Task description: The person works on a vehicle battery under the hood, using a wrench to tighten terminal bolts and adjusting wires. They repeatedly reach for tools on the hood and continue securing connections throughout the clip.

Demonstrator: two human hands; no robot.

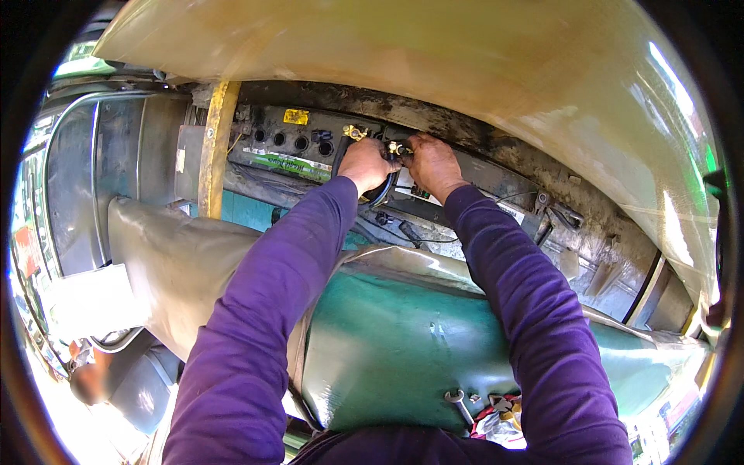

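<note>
Green padding (pixel 387 349), wrench (pixel 463 408) atop; dark battery (pixel 291 149) beyond.

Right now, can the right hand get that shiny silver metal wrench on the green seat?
Probably, if drawn back: the right hand is up beside a small gold-coloured metal clamp, but the silver metal wrench lies uncovered on the smooth green padded seat, and nothing seems to block the way.

The only view looks from the person's head, downward and forward; the purple sleeves (pixel 260 310) enter very near, from the lower edge; the left hand (pixel 363 163) and right hand (pixel 436 165) stand farther, above the middle; the wide fisheye bends straight edges toward its dark round rim.
</note>
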